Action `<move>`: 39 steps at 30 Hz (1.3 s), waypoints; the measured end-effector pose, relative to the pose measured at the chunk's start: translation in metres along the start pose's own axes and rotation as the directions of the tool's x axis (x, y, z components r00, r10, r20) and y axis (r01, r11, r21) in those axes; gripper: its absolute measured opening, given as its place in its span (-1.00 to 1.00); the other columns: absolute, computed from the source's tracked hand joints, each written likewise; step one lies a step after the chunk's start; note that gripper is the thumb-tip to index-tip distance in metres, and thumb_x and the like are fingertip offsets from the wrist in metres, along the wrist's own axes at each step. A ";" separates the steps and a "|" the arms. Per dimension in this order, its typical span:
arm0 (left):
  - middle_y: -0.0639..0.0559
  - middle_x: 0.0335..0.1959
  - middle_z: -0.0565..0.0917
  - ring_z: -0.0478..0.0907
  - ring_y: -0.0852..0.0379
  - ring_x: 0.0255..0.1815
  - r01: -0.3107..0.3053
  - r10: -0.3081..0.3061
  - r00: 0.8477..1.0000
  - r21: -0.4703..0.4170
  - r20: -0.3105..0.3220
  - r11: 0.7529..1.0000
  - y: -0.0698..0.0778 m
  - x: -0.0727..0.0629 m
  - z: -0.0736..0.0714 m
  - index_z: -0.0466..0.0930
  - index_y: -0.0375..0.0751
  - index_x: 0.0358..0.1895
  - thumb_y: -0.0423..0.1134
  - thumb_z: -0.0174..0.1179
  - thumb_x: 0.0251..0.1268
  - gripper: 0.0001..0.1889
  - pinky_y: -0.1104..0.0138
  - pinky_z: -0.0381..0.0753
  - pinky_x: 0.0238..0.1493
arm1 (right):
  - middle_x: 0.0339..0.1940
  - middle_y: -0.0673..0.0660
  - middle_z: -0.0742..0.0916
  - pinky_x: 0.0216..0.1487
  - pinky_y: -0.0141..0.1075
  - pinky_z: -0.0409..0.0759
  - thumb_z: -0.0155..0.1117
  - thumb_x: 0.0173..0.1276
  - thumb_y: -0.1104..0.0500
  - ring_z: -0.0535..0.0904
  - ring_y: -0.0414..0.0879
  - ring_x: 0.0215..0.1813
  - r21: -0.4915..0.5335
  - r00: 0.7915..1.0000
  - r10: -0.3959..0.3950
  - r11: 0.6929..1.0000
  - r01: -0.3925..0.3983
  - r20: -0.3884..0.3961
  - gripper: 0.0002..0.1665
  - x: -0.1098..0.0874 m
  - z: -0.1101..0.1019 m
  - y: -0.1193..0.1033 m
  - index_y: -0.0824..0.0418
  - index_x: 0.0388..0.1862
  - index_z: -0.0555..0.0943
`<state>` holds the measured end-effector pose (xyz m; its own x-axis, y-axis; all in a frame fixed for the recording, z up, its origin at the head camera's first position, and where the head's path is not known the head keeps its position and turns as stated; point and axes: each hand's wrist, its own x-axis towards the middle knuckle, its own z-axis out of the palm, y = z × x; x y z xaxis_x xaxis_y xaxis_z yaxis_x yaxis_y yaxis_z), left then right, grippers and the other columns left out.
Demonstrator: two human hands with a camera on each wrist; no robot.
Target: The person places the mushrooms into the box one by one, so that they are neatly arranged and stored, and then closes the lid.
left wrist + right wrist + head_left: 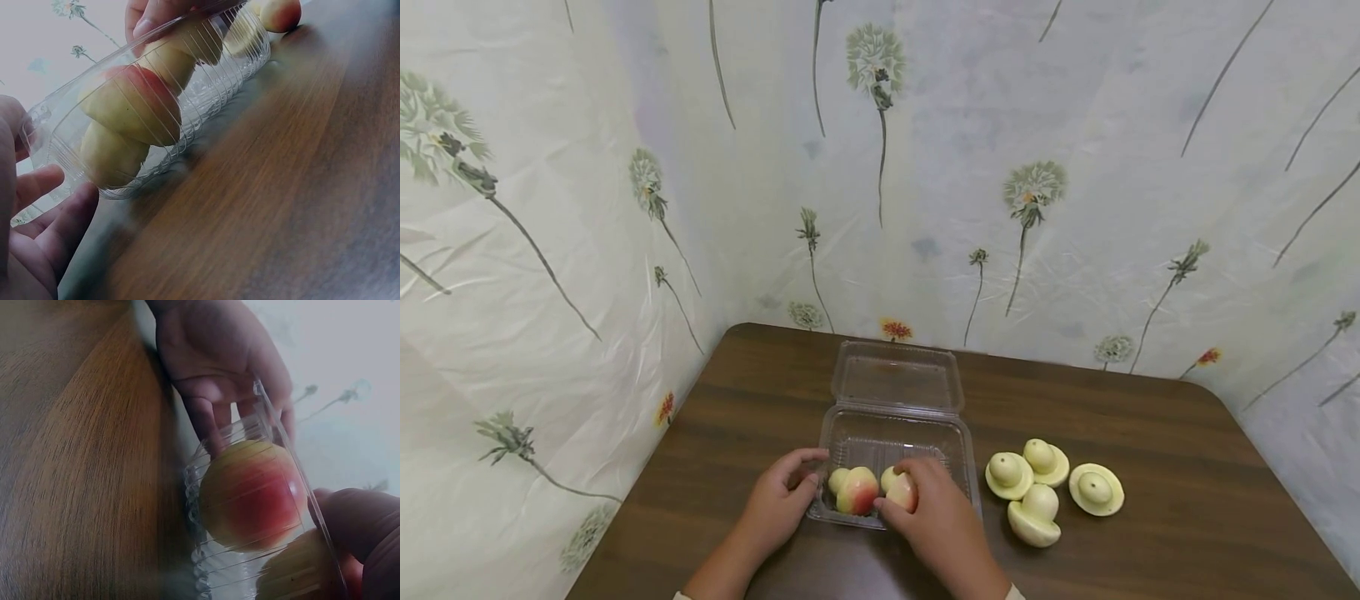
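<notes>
Right fingers (919, 469) pinching 1 yellow-red fruit (907, 493) between them, in clear container (880, 437), left fingers (805, 456) loose alongside

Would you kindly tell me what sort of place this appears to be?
Probably a makeshift indoor workspace: a brown table before creased, dandelion-patterned sheeting, with a clear plastic container on it.

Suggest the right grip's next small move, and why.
I'd probably ease the right grip off the held piece: it is already within the walls of the clear container, beside another piece, and four pale pieces remain outside on the table.
</notes>
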<state>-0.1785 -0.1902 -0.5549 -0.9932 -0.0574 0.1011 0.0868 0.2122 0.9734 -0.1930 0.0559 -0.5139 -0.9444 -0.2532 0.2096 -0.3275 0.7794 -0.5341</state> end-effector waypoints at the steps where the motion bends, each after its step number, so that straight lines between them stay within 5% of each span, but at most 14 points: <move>1: -0.09 0.05 0.73 0.71 0.15 -0.20 -0.003 0.003 1.000 0.000 0.001 1.000 0.000 0.000 0.000 0.68 -0.10 0.19 -0.45 0.17 0.47 -0.67 0.39 0.66 -0.15 | 0.02 -0.09 0.67 -0.16 -0.22 0.57 0.61 0.16 -0.20 0.61 -0.24 -0.11 -0.010 1.000 -0.003 1.000 0.003 0.001 -0.50 0.000 0.000 0.000 -0.09 0.01 0.67; 23: -0.10 0.03 0.73 0.71 0.15 -0.18 0.000 0.000 1.000 0.022 -0.002 1.000 0.000 -0.001 0.001 0.67 -0.09 0.18 -0.44 0.19 0.45 -0.67 0.39 0.66 -0.17 | -0.09 -0.13 0.65 -0.31 -0.24 0.47 0.50 0.25 -0.29 0.56 -0.24 -0.21 -0.079 0.996 0.006 0.997 0.001 0.091 -0.53 0.002 0.003 0.003 -0.12 0.01 0.65; 39: -0.05 0.11 0.71 0.70 0.11 -0.07 0.004 -0.004 1.000 0.010 0.006 1.000 0.001 -0.001 0.000 0.69 0.00 0.16 -0.42 0.22 0.46 -0.68 0.40 0.62 -0.13 | 0.07 -0.10 0.71 -0.11 -0.11 0.61 0.30 0.43 -0.31 0.66 -0.16 -0.02 -0.078 0.995 -0.018 0.997 0.025 0.095 -0.55 0.001 0.002 0.004 -0.08 0.10 0.65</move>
<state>-0.1770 -0.1897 -0.5540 -0.9940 -0.0524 0.0956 0.0818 0.2213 0.9718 -0.1955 0.0573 -0.5175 -0.9369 -0.3203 0.1399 -0.3478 0.8150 -0.4635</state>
